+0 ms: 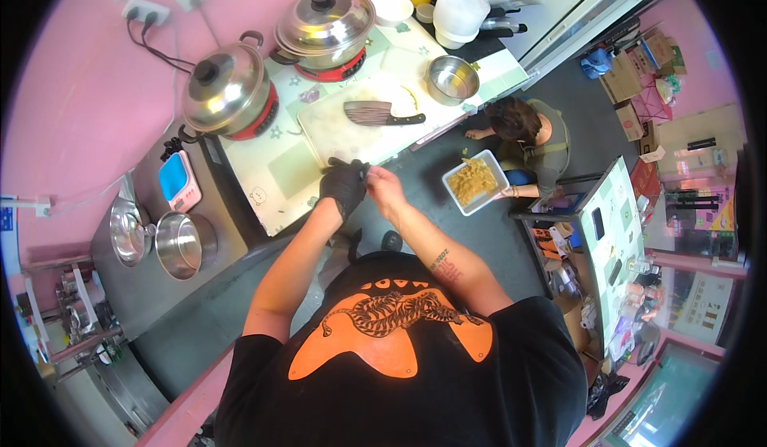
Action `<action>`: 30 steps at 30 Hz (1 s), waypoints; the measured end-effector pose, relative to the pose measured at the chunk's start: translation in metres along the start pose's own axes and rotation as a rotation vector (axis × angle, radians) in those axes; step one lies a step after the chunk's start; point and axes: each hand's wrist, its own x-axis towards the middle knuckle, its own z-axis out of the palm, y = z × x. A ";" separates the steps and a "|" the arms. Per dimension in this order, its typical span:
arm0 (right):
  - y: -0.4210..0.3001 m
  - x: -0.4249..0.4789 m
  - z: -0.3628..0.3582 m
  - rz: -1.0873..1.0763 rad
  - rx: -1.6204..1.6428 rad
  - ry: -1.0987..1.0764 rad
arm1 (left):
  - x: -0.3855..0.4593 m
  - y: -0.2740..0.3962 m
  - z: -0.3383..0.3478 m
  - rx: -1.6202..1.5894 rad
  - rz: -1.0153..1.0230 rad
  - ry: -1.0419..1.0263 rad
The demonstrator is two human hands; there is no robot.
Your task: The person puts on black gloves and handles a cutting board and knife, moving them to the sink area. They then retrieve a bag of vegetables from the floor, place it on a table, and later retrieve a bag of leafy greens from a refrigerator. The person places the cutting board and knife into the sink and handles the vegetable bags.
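My left hand [343, 186] wears a black glove and meets my right hand in front of me, near the edge of the counter. Bare, my right hand [382, 184] pinches something dark at the gloved fingers, perhaps another black glove or the glove's fingertips; which one I cannot tell. Just beyond them lies a white cutting board [326, 129] on the patterned counter cover. A cleaver [368, 113] with a dark patterned blade and black handle rests on the board. Behind its right end stands a round steel pot [453, 79] without a lid.
Two lidded steel pots [225, 96] [323, 21] stand on red hot plates at the wall. A pink scale [181, 181] and an open steel pot [186, 245] are at left. To the right, a crouching person [533, 129] holds a white tub [473, 183] of yellowish food above the floor.
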 end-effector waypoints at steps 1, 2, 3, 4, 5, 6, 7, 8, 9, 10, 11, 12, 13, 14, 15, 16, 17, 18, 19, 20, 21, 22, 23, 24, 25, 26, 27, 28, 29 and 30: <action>0.002 -0.005 -0.013 0.019 -0.009 0.018 | 0.002 0.013 0.010 0.041 -0.004 -0.012; 0.005 -0.009 -0.024 0.031 -0.081 0.041 | 0.003 0.023 0.018 0.052 0.029 -0.018; 0.013 -0.006 -0.043 -0.010 -0.218 0.040 | 0.002 0.033 0.023 0.057 0.057 -0.025; 0.026 0.004 -0.072 -0.057 -0.355 0.046 | 0.001 0.045 0.030 0.061 0.094 -0.033; 0.032 0.008 -0.092 -0.104 -0.493 0.046 | 0.000 0.052 0.044 0.083 0.177 0.033; 0.031 0.002 -0.100 -0.289 -0.698 0.072 | -0.002 0.055 0.062 0.108 0.246 0.105; 0.027 -0.006 -0.109 -0.484 -0.899 0.103 | -0.004 0.066 0.071 0.133 0.322 0.179; 0.022 -0.012 -0.117 -0.685 -1.095 0.131 | -0.006 0.078 0.080 0.289 0.351 0.156; 0.010 -0.016 -0.124 -0.591 -1.031 0.120 | -0.010 0.090 0.082 0.230 0.369 0.155; -0.001 -0.019 -0.131 -0.493 -0.968 0.108 | -0.014 0.099 0.083 0.171 0.383 0.154; -0.011 -0.021 -0.139 -0.396 -0.906 0.097 | -0.020 0.106 0.082 0.112 0.397 0.154; -0.022 -0.023 -0.147 -0.439 -0.851 0.006 | -0.025 0.114 0.079 0.069 0.394 0.179; -0.026 -0.024 -0.149 -0.263 -0.632 0.042 | -0.027 0.117 0.076 0.030 0.363 0.156; -0.030 -0.027 -0.151 -0.086 -0.413 0.077 | -0.029 0.117 0.073 -0.009 0.333 0.133; -0.042 -0.038 -0.140 0.089 -0.192 0.108 | -0.032 0.116 0.067 -0.044 0.301 0.113; -0.074 -0.065 -0.114 0.121 -0.122 -0.070 | -0.040 0.119 0.047 -0.112 0.178 0.012; -0.083 -0.074 -0.112 0.159 -0.045 -0.107 | -0.043 0.113 0.053 -0.127 0.226 0.161; -0.086 -0.081 -0.112 0.205 0.032 -0.145 | -0.047 0.106 0.058 -0.141 0.266 0.306; -0.088 -0.084 -0.113 0.252 0.110 -0.182 | -0.050 0.103 0.062 -0.154 0.304 0.452; -0.076 -0.078 -0.121 0.230 0.097 -0.175 | -0.048 0.108 0.068 -0.235 0.266 0.399; -0.077 -0.075 -0.118 0.223 0.149 -0.181 | -0.043 0.109 0.072 -0.197 0.298 0.467; -0.081 -0.072 -0.115 0.214 0.200 -0.183 | -0.032 0.109 0.079 -0.161 0.331 0.534; -0.083 -0.070 -0.112 0.205 0.250 -0.185 | -0.021 0.108 0.086 -0.122 0.364 0.601; -0.083 -0.067 -0.116 0.232 0.252 -0.230 | -0.011 0.108 0.086 -0.083 0.298 0.609; -0.082 -0.063 -0.124 0.259 0.253 -0.273 | -0.005 0.104 0.086 -0.122 0.295 0.574; -0.081 -0.060 -0.133 0.286 0.255 -0.317 | 0.000 0.100 0.085 -0.160 0.294 0.539; -0.081 -0.058 -0.137 0.313 0.257 -0.358 | 0.002 0.099 0.084 -0.199 0.292 0.502; -0.087 -0.065 -0.120 0.321 0.208 -0.252 | 0.002 0.098 0.084 -0.156 0.313 0.498; -0.090 -0.069 -0.110 0.316 0.229 -0.240 | 0.001 0.098 0.086 -0.112 0.334 0.493; -0.092 -0.073 -0.102 0.308 0.256 -0.229 | -0.001 0.097 0.088 -0.065 0.358 0.486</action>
